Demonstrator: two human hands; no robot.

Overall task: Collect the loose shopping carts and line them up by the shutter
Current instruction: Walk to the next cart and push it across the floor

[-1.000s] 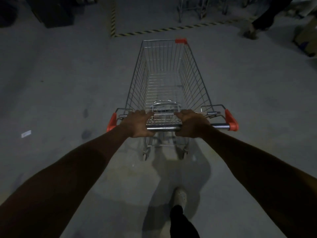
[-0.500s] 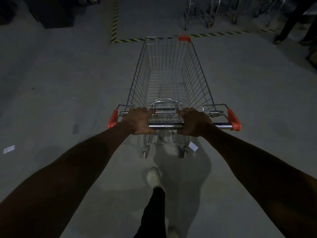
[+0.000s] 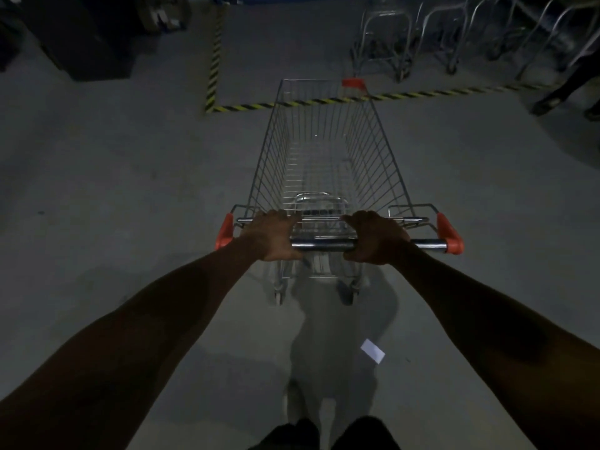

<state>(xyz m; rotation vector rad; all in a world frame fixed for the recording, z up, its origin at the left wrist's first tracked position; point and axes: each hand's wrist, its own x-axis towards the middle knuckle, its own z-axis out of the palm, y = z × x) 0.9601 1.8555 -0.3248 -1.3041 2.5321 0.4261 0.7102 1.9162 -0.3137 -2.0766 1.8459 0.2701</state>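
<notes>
An empty wire shopping cart (image 3: 324,164) with orange corner caps stands straight ahead of me on the grey floor. My left hand (image 3: 274,235) grips the chrome push bar (image 3: 324,245) near its left end. My right hand (image 3: 375,237) grips the same bar right of centre. The cart's front edge reaches the yellow-and-black floor tape (image 3: 246,107). Beyond the tape, at the upper right, stands a row of parked carts (image 3: 431,37), seen only as their lower frames and wheels.
A dark cabinet or bin (image 3: 81,37) stands at the upper left. Another person's legs and shoe (image 3: 558,95) show at the right edge. A white scrap of paper (image 3: 372,350) lies on the floor near my feet.
I have pushed the cart forward: the taped line and the parked carts have come closer, and the cart's front now meets the tape. Both hands keep their grip on the bar.
</notes>
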